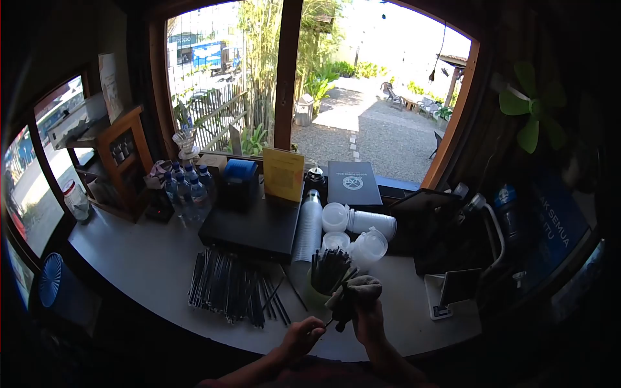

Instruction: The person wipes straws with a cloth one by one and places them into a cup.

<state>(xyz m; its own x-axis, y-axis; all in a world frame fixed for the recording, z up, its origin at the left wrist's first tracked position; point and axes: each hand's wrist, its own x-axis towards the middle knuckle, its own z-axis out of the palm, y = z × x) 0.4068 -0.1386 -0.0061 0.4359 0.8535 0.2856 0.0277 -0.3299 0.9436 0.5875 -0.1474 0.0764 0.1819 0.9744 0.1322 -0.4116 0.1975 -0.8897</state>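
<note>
My right hand (370,323) is closed around a dark, crumpled cloth (354,297) above the front of the counter. To its left, my left hand (304,336) pinches a thin dark stick (328,323) whose far end meets the cloth. Just behind the cloth stands a pale green cup (317,292) packed with black straws (330,268). A wide heap of dark straws (226,288) lies on the counter to the left of my hands, with a few loose ones at its right side.
Behind the cup are stacked clear cups (307,226), round plastic lids (369,246) and a black box (252,223). Water bottles (187,187) stand at the back left. A small stand (453,291) sits on the counter (388,323) at the right.
</note>
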